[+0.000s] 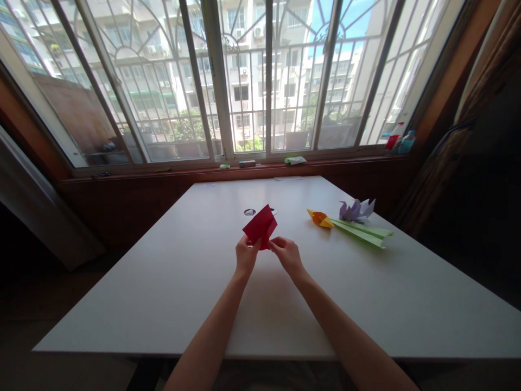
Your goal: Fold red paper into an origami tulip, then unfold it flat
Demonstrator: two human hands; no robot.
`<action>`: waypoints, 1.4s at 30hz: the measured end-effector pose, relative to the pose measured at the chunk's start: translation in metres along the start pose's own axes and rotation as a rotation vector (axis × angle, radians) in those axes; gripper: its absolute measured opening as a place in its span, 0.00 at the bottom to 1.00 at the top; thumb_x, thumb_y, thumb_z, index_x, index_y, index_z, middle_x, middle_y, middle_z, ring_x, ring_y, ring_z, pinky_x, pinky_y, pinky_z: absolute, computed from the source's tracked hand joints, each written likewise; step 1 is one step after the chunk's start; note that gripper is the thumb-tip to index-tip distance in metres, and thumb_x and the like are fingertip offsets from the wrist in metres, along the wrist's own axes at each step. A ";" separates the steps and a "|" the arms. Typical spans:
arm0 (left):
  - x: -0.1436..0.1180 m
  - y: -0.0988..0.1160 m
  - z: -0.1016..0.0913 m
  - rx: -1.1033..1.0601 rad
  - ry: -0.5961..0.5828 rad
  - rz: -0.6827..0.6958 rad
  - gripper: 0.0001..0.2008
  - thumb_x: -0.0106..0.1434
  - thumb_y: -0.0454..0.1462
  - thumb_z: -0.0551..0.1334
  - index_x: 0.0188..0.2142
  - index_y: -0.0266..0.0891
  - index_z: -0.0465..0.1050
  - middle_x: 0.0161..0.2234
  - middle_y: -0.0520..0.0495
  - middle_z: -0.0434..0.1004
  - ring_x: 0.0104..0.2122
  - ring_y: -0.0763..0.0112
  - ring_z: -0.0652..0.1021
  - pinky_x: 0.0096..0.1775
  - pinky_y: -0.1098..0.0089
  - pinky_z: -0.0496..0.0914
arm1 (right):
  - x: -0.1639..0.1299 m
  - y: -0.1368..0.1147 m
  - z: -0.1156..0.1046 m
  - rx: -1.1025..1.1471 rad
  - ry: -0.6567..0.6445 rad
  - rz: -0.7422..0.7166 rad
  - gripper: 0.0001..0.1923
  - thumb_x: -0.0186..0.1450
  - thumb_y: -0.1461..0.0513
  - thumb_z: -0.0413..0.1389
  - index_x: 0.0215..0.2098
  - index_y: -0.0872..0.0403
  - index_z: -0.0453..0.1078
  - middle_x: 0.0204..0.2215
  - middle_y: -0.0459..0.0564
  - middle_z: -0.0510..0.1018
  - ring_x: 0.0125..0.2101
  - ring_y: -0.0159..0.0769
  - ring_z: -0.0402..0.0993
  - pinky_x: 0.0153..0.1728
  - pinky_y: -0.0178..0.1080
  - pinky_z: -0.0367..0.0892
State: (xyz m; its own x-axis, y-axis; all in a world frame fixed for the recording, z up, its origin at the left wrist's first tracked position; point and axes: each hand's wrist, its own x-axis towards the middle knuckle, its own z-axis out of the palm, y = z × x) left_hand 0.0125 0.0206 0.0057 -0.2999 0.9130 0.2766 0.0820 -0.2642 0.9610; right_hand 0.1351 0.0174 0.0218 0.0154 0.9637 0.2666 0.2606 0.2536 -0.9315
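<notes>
Both bare hands hold a folded, angular piece of bright red paper over the middle of a broad, smooth white table. The left hand grips its lower left part, the thumb pressed on the near face and the other fingers partly hidden behind the paper. The right hand has thumb and forefinger pinched together at the lower right edge, the remaining fingers curled. To the right, well apart from the hands, lies a pointed yellow-orange folded paper piece, its inner end meeting a long, pleated light green paper piece. Just beyond that sits a cluster of pointed pale lavender paper folds. Past the table's far edge runs a reddish-brown windowsill beneath barred windows.
</notes>
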 end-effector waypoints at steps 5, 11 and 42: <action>0.001 -0.002 0.002 -0.035 -0.117 -0.027 0.11 0.46 0.40 0.63 0.29 0.37 0.72 0.27 0.46 0.75 0.26 0.70 0.72 0.30 0.71 0.64 | 0.001 0.000 -0.002 -0.027 0.045 -0.033 0.12 0.52 0.54 0.54 0.20 0.54 0.71 0.21 0.49 0.76 0.25 0.37 0.70 0.26 0.35 0.61; 0.002 0.001 0.002 -0.067 -0.044 -0.137 0.11 0.46 0.41 0.63 0.27 0.36 0.71 0.24 0.48 0.74 0.24 0.71 0.72 0.24 0.73 0.62 | 0.000 0.001 -0.001 -0.032 0.043 -0.064 0.13 0.53 0.54 0.53 0.22 0.54 0.71 0.21 0.49 0.76 0.24 0.36 0.70 0.27 0.36 0.61; -0.001 -0.002 0.006 -0.417 -0.071 -0.245 0.17 0.45 0.38 0.66 0.33 0.33 0.67 0.35 0.44 0.72 0.32 0.69 0.74 0.38 0.63 0.70 | -0.007 -0.007 0.004 -0.221 0.091 -0.242 0.09 0.57 0.61 0.49 0.22 0.55 0.66 0.23 0.48 0.74 0.24 0.33 0.68 0.27 0.34 0.62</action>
State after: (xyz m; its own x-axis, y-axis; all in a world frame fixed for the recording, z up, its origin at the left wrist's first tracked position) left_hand 0.0183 0.0223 0.0038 -0.1963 0.9789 0.0560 -0.3749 -0.1277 0.9182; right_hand 0.1294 0.0094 0.0251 0.0106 0.8639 0.5036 0.4703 0.4401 -0.7649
